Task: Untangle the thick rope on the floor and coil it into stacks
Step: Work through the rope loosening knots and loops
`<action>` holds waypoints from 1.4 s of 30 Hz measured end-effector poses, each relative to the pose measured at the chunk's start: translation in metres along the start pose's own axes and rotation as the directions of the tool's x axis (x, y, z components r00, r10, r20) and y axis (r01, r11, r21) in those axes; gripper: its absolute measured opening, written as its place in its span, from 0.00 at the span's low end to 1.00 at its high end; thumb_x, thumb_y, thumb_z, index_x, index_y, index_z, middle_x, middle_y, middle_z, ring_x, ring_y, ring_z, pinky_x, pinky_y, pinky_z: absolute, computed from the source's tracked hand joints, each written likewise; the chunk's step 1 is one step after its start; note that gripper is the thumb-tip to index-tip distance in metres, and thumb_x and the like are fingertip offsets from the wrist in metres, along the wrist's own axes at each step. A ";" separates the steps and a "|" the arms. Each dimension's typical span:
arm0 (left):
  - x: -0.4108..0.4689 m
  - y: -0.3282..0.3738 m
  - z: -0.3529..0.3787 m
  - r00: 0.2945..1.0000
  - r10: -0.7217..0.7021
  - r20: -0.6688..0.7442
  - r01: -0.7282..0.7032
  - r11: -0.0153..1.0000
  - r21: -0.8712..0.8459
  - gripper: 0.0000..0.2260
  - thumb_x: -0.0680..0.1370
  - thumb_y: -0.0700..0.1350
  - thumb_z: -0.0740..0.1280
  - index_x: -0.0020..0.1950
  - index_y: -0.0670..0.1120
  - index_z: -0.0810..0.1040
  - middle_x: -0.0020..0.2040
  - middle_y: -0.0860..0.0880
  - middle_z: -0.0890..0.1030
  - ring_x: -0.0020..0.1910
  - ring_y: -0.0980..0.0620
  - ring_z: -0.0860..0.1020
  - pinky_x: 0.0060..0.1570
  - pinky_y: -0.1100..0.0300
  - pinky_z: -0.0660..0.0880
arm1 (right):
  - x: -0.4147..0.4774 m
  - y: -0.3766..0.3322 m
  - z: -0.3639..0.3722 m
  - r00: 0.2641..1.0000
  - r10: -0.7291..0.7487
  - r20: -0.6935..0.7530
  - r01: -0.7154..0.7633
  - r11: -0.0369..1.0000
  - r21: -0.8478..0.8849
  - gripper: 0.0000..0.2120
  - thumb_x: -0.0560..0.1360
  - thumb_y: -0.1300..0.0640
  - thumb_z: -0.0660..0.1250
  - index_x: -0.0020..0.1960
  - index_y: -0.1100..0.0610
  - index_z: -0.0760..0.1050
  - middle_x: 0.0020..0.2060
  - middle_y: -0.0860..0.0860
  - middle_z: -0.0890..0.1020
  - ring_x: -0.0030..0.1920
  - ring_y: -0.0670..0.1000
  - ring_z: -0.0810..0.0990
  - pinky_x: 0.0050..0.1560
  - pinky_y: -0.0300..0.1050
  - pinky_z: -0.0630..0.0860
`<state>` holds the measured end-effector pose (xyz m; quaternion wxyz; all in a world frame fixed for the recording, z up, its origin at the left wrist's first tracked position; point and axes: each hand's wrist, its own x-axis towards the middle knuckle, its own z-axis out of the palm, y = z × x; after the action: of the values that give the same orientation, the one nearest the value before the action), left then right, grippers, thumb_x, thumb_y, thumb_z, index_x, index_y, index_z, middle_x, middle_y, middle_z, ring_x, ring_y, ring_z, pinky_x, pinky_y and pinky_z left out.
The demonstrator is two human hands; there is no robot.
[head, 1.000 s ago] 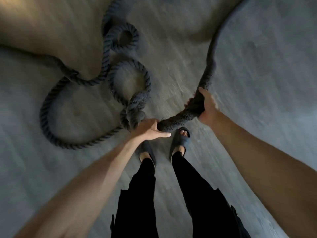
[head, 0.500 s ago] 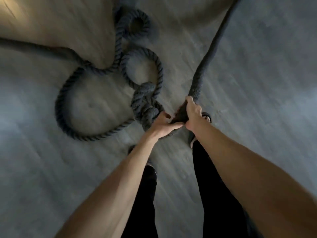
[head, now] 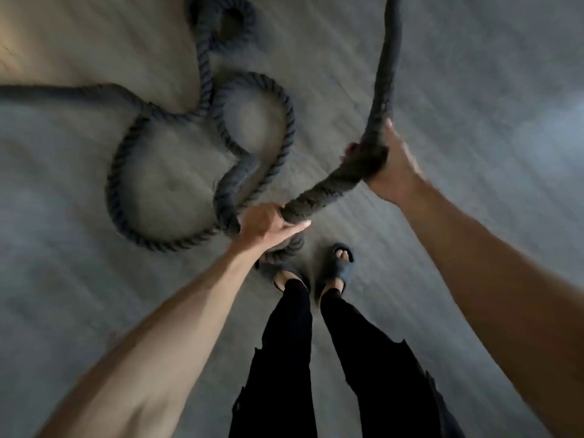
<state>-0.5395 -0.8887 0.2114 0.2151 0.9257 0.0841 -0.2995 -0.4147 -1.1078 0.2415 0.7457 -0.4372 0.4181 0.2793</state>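
A thick dark twisted rope runs lifted between both hands. My left hand grips it near the centre, just above my feet. My right hand grips it higher and to the right, where the rope bends and rises to the top edge. Left of my hands the rope lies on the floor in a large loop and a smaller round loop. One more small loop sits at the top. A strand runs off the left edge.
The floor is grey wood-look planks. My two feet in dark slides and black trousers stand right below my left hand, with a bit of rope lying just in front of the left foot.
My hands have moved apart: the right one has gone up and to the right along the rope. The tight knot near my left hand has loosened into open loops.
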 end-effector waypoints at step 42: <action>-0.109 -0.092 0.055 0.867 -0.027 0.498 0.141 0.971 -0.192 0.42 0.69 0.79 0.50 0.46 0.42 0.81 0.48 0.41 0.83 0.49 0.46 0.81 0.59 0.50 0.73 | -0.070 0.175 0.046 0.972 -0.122 -0.199 0.154 0.975 0.158 0.19 0.74 0.50 0.75 0.55 0.63 0.74 0.29 0.58 0.80 0.28 0.55 0.80 0.39 0.53 0.82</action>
<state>-0.6819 -0.8343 0.2036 0.3181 0.7846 0.1000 -0.5227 -0.5684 -0.9900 0.2412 0.7555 -0.4237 0.4775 0.1470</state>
